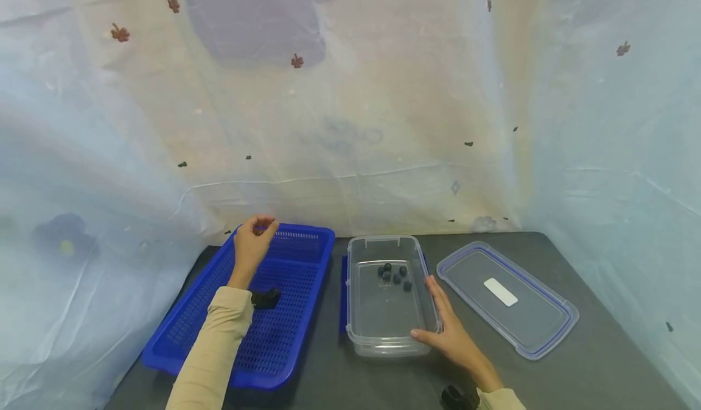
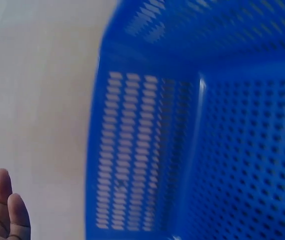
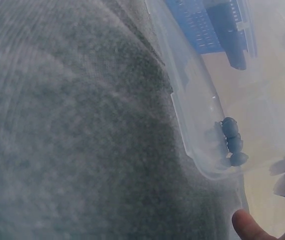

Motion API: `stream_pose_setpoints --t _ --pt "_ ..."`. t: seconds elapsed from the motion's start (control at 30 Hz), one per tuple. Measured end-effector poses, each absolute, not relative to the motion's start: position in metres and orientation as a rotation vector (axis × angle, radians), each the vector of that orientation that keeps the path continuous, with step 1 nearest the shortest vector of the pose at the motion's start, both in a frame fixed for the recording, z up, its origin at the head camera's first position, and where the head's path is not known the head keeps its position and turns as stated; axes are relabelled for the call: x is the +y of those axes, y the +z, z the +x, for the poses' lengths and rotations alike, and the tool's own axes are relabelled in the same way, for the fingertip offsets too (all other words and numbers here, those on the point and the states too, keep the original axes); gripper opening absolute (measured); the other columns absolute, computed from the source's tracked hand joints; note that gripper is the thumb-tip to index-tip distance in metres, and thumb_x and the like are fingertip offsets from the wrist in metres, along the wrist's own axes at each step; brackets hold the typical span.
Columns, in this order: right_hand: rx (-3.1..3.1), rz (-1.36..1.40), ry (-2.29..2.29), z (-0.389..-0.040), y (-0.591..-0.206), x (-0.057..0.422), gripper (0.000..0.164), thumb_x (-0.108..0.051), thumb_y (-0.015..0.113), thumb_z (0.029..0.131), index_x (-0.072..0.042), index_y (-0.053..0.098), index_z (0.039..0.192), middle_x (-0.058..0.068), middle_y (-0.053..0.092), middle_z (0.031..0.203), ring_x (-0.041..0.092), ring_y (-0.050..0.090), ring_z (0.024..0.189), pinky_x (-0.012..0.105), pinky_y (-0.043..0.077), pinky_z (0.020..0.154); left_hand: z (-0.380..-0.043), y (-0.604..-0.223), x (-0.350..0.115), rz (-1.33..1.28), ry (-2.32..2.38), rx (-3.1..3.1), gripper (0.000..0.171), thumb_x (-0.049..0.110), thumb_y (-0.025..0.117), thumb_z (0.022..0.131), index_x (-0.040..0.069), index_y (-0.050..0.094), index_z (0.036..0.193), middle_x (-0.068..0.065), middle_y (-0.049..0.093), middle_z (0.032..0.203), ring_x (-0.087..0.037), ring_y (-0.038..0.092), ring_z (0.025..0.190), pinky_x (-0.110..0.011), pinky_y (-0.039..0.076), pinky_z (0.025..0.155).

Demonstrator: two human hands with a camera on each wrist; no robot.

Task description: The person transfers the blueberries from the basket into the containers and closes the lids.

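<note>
My left hand (image 1: 254, 243) is raised over the far left part of a blue perforated basket (image 1: 287, 312), its fingers loosely bent toward the thumb. Nothing shows between them. In the left wrist view, three fingertips (image 2: 17, 207) stand beside the basket's end wall (image 2: 132, 150). A clear plastic box (image 1: 378, 322) stands lidless to the right of the basket. Several small dark balls (image 1: 397, 278) lie inside it. My right hand (image 1: 451, 334) rests at the box's near right corner, thumb at the front rim and fingers extended along the right side.
A clear lid with a blue seal (image 1: 531, 325) and a white label (image 1: 501, 292) lies flat on the dark table (image 1: 597, 361), right of the box. Blue strips (image 1: 343, 294) show beside the box. A patterned sheet (image 1: 356, 124) hangs behind and at the sides.
</note>
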State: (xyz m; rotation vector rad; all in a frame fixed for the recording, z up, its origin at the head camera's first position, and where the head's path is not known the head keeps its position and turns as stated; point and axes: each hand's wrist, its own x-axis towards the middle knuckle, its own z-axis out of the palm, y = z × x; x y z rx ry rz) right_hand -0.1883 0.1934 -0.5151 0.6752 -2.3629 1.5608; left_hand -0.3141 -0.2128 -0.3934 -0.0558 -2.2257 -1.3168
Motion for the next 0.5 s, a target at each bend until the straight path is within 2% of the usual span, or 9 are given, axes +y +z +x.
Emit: stream_pose_setpoints --t 0.17,0.27,0.33,0.4,0.5 --pt "-2.366 0.676 1.559 -0.19 -0.513 0.194 0.106 -0.017 0.081 0.073 -0.003 0.014 0.154 0.01 0.007 0.16 0.044 0.008 0.141 0.071 0.01 0.101 -0.321 -0.408 -0.228 0.049 -1.296 -2.206 0.02 0.016 0.069 0.09 0.0 0.068 0.103 -0.015 0.068 0.099 -0.026 0.06 0.086 -0.034 0.044 0.076" --pt "-2.368 0.67 1.567 -0.189 -0.513 0.194 0.106 -0.017 0.081 0.073 -0.003 0.014 0.154 0.011 0.007 0.16 0.043 0.008 0.141 0.07 0.01 0.101 -0.323 -0.418 -0.234 0.109 -1.282 -2.192 0.019 0.013 0.068 0.09 -0.002 0.068 0.101 -0.018 0.067 0.099 -0.03 0.06 0.087 -0.042 0.038 0.091" --pt "-2.369 0.667 1.571 -0.188 -0.513 0.194 0.106 -0.016 0.081 0.073 -0.003 0.014 0.154 0.011 0.007 0.16 0.044 0.009 0.141 0.07 0.01 0.101 -0.324 -0.425 -0.237 0.168 -1.28 -2.175 0.018 0.011 0.068 0.09 -0.003 0.067 0.101 -0.019 0.067 0.098 -0.033 0.061 0.088 -0.045 0.036 0.095" --pt "-2.369 0.666 1.576 -0.188 -0.513 0.194 0.106 -0.016 0.081 0.073 -0.003 0.014 0.154 0.011 0.007 0.16 0.044 0.008 0.141 0.071 0.01 0.101 -0.325 -0.433 -0.24 0.218 -1.269 -2.15 0.017 0.01 0.067 0.09 -0.004 0.067 0.1 -0.021 0.066 0.097 -0.035 0.061 0.089 -0.05 0.028 0.101" --pt "-2.368 0.669 1.576 -0.187 -0.513 0.193 0.106 -0.016 0.081 0.073 -0.003 0.014 0.154 0.01 0.007 0.16 0.044 0.008 0.141 0.071 0.01 0.101 -0.326 -0.446 -0.244 0.314 -1.258 -2.111 0.016 0.008 0.067 0.089 -0.006 0.067 0.099 -0.023 0.066 0.096 -0.037 0.06 0.093 -0.05 0.028 0.101"
